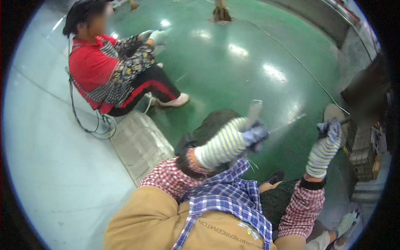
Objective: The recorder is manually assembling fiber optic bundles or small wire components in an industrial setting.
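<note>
My left hand (231, 141), in a striped glove with dark blue fingertips, is closed in front of my lap. A pale translucent piece (255, 110) sticks up from its fingers, blurred by motion, and its kind cannot be made out. Near those fingertips a thin light streak (287, 123) slants up to the right. Out to the right, my right hand (326, 146), gloved alike, is curled closed. A short dark stick-like thing (346, 120) shows at its fingers; the rest of it is hidden.
A person (100, 71) in red sits at the left beside a wrapped flat pad (143, 143). A pale wall (50, 146) runs along the left. A long cable (291, 58) crosses the green floor (200, 62). Another person's gloved hand (346, 221) shows lower right, near stacked grey pieces (361, 156).
</note>
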Action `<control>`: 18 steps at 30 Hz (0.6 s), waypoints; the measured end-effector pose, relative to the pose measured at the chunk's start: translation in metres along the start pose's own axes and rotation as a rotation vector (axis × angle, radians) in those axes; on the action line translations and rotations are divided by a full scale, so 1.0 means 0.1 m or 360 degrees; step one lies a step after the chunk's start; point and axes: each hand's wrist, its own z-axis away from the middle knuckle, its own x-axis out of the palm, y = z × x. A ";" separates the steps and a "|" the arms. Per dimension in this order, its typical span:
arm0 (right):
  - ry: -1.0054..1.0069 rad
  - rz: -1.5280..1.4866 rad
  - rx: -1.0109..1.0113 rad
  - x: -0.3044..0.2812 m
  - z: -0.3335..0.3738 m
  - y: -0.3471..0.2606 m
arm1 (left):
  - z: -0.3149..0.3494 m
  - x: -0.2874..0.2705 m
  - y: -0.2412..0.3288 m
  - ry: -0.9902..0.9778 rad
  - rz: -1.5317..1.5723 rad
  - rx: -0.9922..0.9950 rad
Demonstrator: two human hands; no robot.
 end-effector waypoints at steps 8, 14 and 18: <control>-0.0196 -0.0103 0.0239 -0.01 0.04 0.25 | 1.18 -2.70 -0.92 0.1596 -0.1059 -0.0020; -0.0279 -0.0035 0.0274 -0.02 0.05 0.29 | 2.29 -3.54 -2.18 0.1858 -0.0901 -0.0757; -0.0291 0.0065 0.0241 -0.01 0.11 0.39 | 2.37 -3.63 -2.64 0.1977 -0.0643 -0.0771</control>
